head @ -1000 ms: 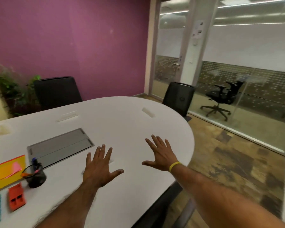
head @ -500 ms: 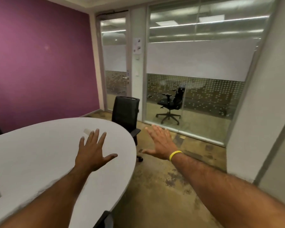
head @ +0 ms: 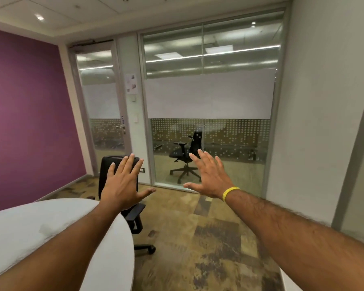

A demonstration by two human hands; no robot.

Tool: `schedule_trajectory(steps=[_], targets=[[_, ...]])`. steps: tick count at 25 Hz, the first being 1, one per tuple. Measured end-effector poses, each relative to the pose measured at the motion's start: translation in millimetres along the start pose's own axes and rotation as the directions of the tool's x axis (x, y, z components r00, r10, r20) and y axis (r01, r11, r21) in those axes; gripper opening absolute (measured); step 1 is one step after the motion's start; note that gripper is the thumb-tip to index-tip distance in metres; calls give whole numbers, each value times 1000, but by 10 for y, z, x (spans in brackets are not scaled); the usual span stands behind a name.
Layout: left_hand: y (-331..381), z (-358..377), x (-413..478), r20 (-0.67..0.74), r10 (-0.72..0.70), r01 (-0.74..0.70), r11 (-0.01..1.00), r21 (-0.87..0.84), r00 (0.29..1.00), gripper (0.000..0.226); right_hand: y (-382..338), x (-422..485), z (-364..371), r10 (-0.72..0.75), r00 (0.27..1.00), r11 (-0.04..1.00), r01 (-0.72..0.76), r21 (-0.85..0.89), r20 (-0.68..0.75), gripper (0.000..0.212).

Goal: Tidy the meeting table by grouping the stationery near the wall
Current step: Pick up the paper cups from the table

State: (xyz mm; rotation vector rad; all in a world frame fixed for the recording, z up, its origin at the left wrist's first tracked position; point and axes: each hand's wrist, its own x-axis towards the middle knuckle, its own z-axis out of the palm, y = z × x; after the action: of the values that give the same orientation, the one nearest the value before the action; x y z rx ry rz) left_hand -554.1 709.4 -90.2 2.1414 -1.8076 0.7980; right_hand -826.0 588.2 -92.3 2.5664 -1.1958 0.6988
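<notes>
Both of my arms are stretched out in front of me, palms down, fingers spread. My left hand (head: 123, 181) hovers past the rounded end of the white meeting table (head: 29, 223), in front of a black chair. My right hand (head: 208, 175), with a yellow band on the wrist, is raised over the floor, apart from everything. Neither hand holds anything. No stationery is in view.
A black office chair (head: 132, 215) stands at the table's rounded end. A purple wall (head: 25, 114) runs on the left. A glass door (head: 101, 114) and glass partition (head: 210, 106) face me, with another chair (head: 185, 156) behind the glass. A white wall (head: 315, 101) is on the right. Patterned floor lies between.
The view has swung right and upward: the stationery and most of the table have left the frame. My hands, still spread and empty, now hang in the air beyond the table's end.
</notes>
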Motion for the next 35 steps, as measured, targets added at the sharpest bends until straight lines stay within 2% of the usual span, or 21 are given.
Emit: schedule_trajectory(steps=[5, 14, 20, 24, 28, 35], targets=[[-341, 728, 1226, -2, 3, -3, 1000, 0, 1000, 111, 389, 1219, 522, 6, 1000, 998, -5, -56, 17, 102], [-716, 1983, 2975, 43, -19, 18, 999, 27, 999, 109, 1031, 3166, 1672, -47, 999, 999, 47, -7, -7, 101], [-914, 3070, 4232, 90, -38, 28, 994, 109, 995, 108, 1657, 4728, 2711, -169, 986, 985, 169, 12, 1, 101], [-1213, 3551, 5100, 75, -146, 135, 981, 136, 986, 108, 1947, 5930, 3232, -259, 965, 965, 257, 51, 40, 102], [-1683, 3917, 5787, 37, -194, 187, 971, 149, 980, 107, 1934, 6971, 3802, -316, 949, 943, 312, 115, 19, 101], [-2919, 5079, 6918, 31, -272, 259, 941, 220, 962, 109, 1461, 8939, 5043, -504, 863, 856, 504, 112, -34, 101]])
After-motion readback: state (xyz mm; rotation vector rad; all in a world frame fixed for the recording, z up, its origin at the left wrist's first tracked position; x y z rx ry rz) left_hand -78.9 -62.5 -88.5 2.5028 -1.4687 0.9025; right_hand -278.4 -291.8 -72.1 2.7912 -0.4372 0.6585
